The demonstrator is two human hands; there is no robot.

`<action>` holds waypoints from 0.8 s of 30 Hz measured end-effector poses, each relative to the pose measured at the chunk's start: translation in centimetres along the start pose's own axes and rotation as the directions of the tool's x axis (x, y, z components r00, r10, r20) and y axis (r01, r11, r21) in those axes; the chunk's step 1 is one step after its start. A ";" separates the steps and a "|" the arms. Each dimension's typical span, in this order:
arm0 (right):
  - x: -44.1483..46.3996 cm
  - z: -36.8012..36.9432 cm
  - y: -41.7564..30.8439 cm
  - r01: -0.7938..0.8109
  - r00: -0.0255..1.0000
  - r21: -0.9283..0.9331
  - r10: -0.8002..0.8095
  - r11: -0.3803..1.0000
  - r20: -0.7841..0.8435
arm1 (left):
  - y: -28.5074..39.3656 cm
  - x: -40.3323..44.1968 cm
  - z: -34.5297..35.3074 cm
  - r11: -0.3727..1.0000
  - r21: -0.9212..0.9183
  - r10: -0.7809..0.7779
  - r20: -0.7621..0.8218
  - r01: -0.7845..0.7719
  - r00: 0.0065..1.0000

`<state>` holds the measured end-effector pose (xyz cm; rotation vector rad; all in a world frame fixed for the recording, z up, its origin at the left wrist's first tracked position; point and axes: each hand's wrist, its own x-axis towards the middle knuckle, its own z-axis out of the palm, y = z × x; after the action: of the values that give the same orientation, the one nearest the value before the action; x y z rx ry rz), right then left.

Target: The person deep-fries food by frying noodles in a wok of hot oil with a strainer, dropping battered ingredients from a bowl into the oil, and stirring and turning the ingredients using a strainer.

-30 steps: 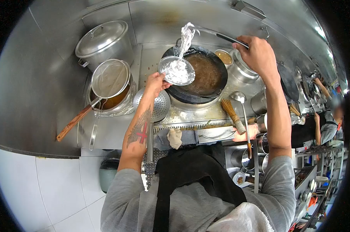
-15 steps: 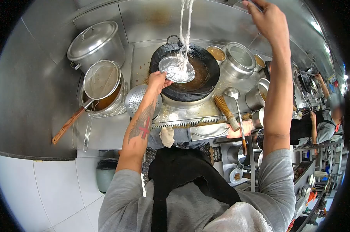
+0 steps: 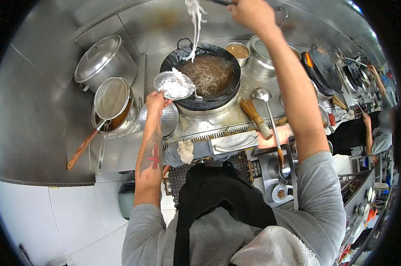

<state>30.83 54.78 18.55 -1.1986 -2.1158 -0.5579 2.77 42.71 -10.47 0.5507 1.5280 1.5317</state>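
Grips a metal dish (image 3: 157, 81) in the left hand (image 3: 157, 103), with fingers closed on its near edge, at the left rim of the wok (image 3: 205, 106); cannot tell about any contact with that rim. Has white floury food (image 3: 177, 87) heaped in the dish. Holds a dark-handled utensil (image 3: 223, 1) in the right hand (image 3: 255, 17), with fingers closed around the handle, raised high toward the right of the wok. Has long white-coated strips (image 3: 196, 20) hanging over the far left part of the wok; cannot tell the link between strips and utensil, out of view above. Contains bubbly brown liquid (image 3: 209, 75), inside the wok.

Includes, left of the wok, a lidded pot (image 3: 120, 66) and, nearer, an open pot with a wooden-handled strainer (image 3: 112, 98) across its top. Shows a perforated skimmer (image 3: 169, 120) near the wok, on its front left. Includes a small container (image 3: 238, 52) of brown sauce just right of the wok, at the back, next to a larger metal pot (image 3: 261, 60). Has a bristle brush (image 3: 255, 116) and a ladle (image 3: 271, 119) to the wok's front right.
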 end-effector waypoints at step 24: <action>-7.9 7.5 -2.2 -0.022 0.807 0.035 -0.002 0.999 0.591 | 1.1 0.0 2.2 0.993 0.049 0.106 0.100 -0.112 0.989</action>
<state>29.55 53.72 7.58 -1.5012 -2.6138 -0.1277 4.26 44.13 -9.06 0.7407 1.4890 1.5256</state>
